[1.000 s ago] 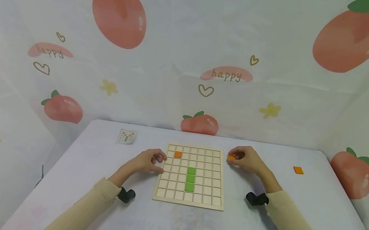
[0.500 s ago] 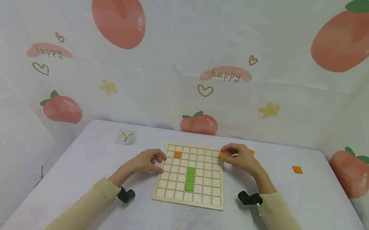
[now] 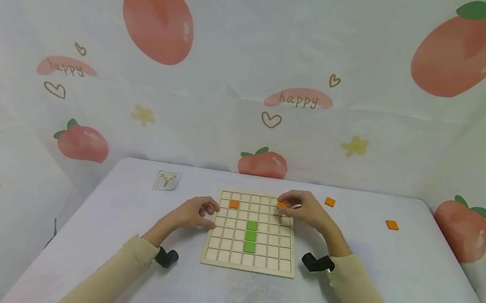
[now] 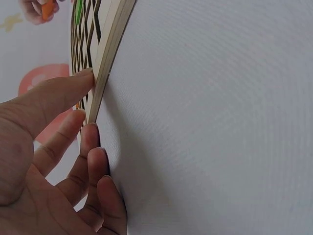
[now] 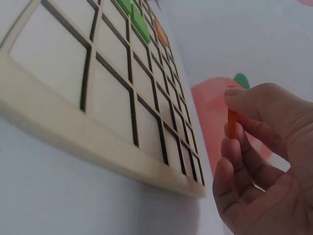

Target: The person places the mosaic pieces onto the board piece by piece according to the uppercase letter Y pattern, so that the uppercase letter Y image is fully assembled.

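Right grip point(image 3: 309, 213) on orange tile point(image 3: 281, 205)

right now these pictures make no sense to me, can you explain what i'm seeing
No robot here: you see a person's bare left hand and right hand. The wide picture comes from a camera worn on the head; each close one comes from a camera worn on that hand's wrist. On the white table lies a wooden grid board, with three green tiles in a column and one orange tile set in it. A small printed grid sheet lies to its left, two loose orange tiles to its right. The left hand touches the board's left edge; the right hand pinches another orange tile over the board, near its far right corner.
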`<action>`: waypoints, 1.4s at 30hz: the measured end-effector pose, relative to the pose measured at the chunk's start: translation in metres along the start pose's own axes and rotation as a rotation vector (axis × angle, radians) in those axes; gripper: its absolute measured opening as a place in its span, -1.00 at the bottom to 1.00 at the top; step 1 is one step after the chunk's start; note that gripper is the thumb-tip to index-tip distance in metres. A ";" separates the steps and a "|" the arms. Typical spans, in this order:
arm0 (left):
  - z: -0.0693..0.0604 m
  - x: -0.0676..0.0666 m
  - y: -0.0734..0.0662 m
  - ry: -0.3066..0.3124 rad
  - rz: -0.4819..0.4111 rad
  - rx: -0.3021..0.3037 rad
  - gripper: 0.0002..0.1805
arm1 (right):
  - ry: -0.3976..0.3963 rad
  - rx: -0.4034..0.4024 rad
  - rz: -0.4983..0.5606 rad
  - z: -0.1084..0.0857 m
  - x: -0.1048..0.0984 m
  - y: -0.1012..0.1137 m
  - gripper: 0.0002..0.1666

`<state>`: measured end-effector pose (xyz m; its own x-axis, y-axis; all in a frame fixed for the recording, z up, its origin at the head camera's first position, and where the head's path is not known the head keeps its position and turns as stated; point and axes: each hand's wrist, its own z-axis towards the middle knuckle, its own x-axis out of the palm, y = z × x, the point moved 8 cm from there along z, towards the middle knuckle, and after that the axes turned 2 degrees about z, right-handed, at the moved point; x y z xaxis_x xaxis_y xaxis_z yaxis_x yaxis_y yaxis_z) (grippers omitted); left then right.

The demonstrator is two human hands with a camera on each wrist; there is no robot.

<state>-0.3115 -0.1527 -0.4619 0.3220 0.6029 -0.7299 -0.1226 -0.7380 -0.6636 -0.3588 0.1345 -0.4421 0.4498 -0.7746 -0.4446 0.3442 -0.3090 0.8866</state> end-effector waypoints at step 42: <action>0.000 -0.001 0.000 0.003 0.008 0.019 -0.58 | 0.155 -0.043 -0.071 0.045 0.090 0.032 -0.74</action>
<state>-0.3114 -0.1532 -0.4612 0.3239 0.5962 -0.7346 -0.1431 -0.7367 -0.6610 -0.3448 0.0299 -0.4478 0.5435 -0.6562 -0.5235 0.4133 -0.3337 0.8472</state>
